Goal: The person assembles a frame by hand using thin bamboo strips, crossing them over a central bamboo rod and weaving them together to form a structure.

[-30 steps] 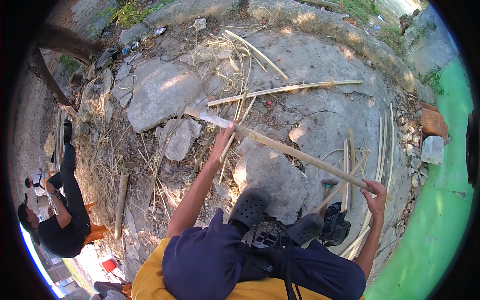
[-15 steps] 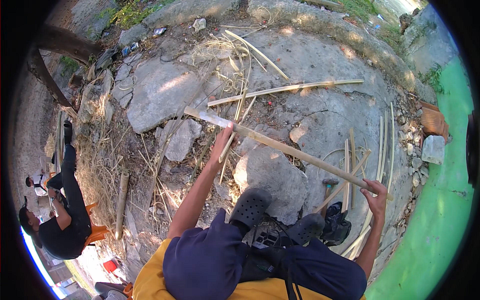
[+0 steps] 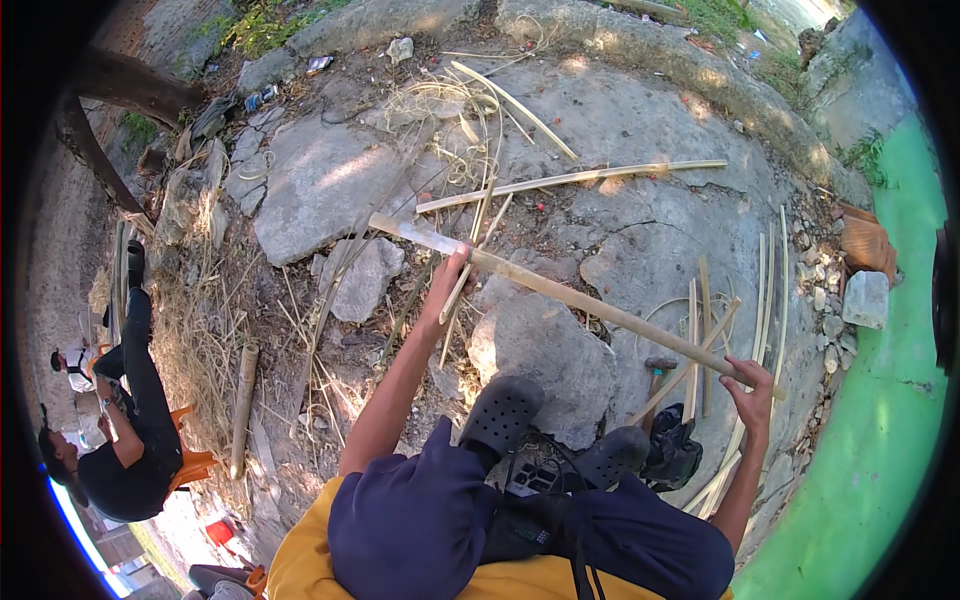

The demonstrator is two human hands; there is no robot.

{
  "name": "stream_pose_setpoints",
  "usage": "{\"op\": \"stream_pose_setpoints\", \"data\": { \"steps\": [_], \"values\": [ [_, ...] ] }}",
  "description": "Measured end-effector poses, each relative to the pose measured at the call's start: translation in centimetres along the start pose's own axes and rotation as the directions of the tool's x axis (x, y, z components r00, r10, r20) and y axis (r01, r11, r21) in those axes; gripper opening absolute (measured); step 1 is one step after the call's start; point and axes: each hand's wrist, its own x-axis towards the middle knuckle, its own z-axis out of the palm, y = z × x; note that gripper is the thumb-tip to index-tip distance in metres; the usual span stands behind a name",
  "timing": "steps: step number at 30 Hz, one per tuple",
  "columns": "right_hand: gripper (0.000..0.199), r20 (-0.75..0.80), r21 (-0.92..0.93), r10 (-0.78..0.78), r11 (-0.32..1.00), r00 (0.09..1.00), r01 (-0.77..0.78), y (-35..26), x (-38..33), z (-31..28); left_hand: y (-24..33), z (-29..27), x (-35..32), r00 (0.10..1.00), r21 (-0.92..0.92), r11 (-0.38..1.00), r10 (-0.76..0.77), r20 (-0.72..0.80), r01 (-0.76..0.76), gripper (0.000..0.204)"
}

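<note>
Head view: person seated, both hands holding long bamboo strip [image 3: 570, 295] slantwise above rocky ground [image 3: 660, 220]. Left hand [image 3: 452, 275] closed around strip near its upper-left end; right hand [image 3: 752, 385] closed around its lower-right end. Loose strips [image 3: 570, 178] lie beyond, more beside right hand. Step, by my reading: handling the strip, maybe checking it. Next move calls for firm two-handed grip.

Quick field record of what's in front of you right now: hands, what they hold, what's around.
left hand: grips the long bamboo strip near its far end
right hand: holds the strip's near end
strip: held above the rocky ground, slanting
feet: dark clogs on a rock
nearby: hammer, loose bamboo strips, thick bamboo pole
other person: seated at left
</note>
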Motion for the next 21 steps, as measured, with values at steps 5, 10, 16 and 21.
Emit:
{"op": "stream_pose_setpoints", "data": {
  "steps": [5, 10, 16, 21],
  "values": [
    [0.044, -0.042, -0.089, -0.010, 0.996, 0.999, 0.006, 1.4, -0.7, -1.0, -0.4, 2.2, 0.7, 1.000, 0.034, 0.999, -0.022, 0.010, 0.021, 0.067],
    [0.044, -0.094, -0.152, -0.166, 0.977, 0.982, 0.150, -0.4, 0.2, -0.3, 0.4, -0.4, -0.1, 0.999, -0.019, 0.999, 0.028, 0.038, -0.027, 0.066],
    [0.046, -0.055, -0.216, -0.152, 0.967, 0.987, 0.137, 0.2, -0.8, -1.8, -0.3, 1.2, 0.6, 0.999, 0.004, 1.000, 0.026, 0.029, -0.026, 0.068],
    [0.039, -0.243, -0.229, -0.170, 0.967, 0.955, 0.114, -2.4, -1.6, -1.2, 0.4, 1.6, 0.0, 0.997, 0.024, 0.998, 0.053, 0.063, -0.055, 0.066]
  ]
}}
